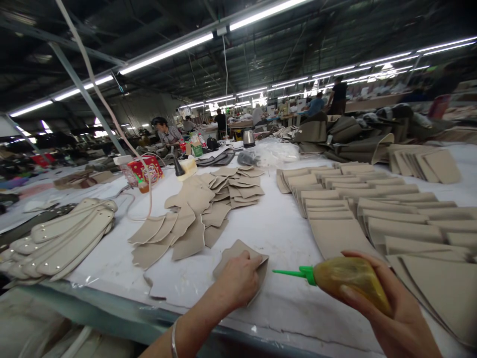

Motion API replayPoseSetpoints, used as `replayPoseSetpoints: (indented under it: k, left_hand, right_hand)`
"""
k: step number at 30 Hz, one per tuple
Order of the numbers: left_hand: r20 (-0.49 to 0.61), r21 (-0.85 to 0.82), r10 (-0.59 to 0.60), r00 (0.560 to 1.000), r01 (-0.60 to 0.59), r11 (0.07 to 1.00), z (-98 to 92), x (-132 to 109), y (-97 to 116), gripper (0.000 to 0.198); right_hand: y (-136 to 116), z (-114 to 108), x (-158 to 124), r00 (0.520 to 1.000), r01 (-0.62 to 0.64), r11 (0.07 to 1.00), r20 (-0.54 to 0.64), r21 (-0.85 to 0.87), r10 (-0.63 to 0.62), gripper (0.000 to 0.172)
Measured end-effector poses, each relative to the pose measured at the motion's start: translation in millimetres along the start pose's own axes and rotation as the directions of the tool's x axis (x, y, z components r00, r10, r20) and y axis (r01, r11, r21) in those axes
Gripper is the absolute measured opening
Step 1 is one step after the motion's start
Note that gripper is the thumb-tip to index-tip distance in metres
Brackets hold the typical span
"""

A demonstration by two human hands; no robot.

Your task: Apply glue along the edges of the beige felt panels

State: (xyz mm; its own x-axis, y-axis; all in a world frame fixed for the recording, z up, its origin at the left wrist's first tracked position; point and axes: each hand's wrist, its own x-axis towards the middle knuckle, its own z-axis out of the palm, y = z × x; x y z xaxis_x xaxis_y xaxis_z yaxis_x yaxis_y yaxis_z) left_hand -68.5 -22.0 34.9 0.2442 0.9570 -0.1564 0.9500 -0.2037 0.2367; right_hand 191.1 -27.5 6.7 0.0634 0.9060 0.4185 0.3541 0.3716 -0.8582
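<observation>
My left hand [240, 278] rests on a beige leather-like piece [233, 250] near the front of the table, its fingers bent and pressed onto the piece's right side. Part of the piece is hidden under that hand. In my right hand [398, 308] is a squeeze bottle [348, 281] of amber liquid, tilted on its side. Its green pointed nozzle aims left, a short gap away from the beige piece. Behind my left hand lies a loose heap of similar beige pieces [197, 199]. Overlapping rows of folded beige panels [395, 223] spread beyond the bottle.
Pale straps with rivets [70, 243] are piled at the left. Farther back stand a red patterned box [149, 169], a small orange bottle [142, 186], a black cone [179, 167] and a metal kettle [248, 138]. A hose [112, 112] hangs down. Dark material [343, 134] lies behind the panels.
</observation>
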Motion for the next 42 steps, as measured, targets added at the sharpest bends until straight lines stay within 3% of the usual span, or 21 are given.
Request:
replayPoseSetpoints:
  k: [5,11,16,26,31,35,42]
  left_hand:
    - [0.006,-0.007,-0.022,1.0,0.023,1.0,2.9,2.4,1.1,0.051]
    - [-0.009,0.041,-0.008,1.0,0.009,0.999,10.5,6.1,0.0,0.048]
    - [-0.027,0.06,0.009,1.0,-0.007,0.998,13.6,6.6,-1.3,0.041]
    - [0.005,0.061,-0.003,1.0,0.003,0.998,15.2,5.0,-0.7,0.038]
    - [0.022,0.057,0.003,1.0,-0.004,0.998,14.0,3.5,-1.5,0.043]
    - [0.031,0.04,0.03,0.999,-0.031,0.999,14.4,3.6,-4.9,0.045]
    - [0.024,-0.014,0.052,0.998,-0.052,0.999,16.4,3.3,-10.2,0.042]
  right_hand:
    - [-13.4,18.5,4.1,0.992,0.066,0.994,0.115,-0.09,-0.056,0.05]
    - [-0.1,31.0,11.8,0.93,0.337,0.915,0.228,-0.222,-0.288,0.048]
    - [1.7,31.5,11.9,0.904,0.397,0.881,0.279,-0.257,-0.325,0.045]
    - [1.3,29.4,6.4,0.944,0.304,0.917,0.215,-0.259,-0.252,0.042]
    - [-2.7,29.5,5.8,0.974,0.167,0.959,0.186,-0.228,-0.126,0.043]
    - [-4.4,31.9,6.7,0.986,0.127,0.972,0.129,-0.2,-0.102,0.044]
    - [-3.4,31.0,3.6,0.983,-0.009,0.993,0.179,-0.12,0.031,0.044]
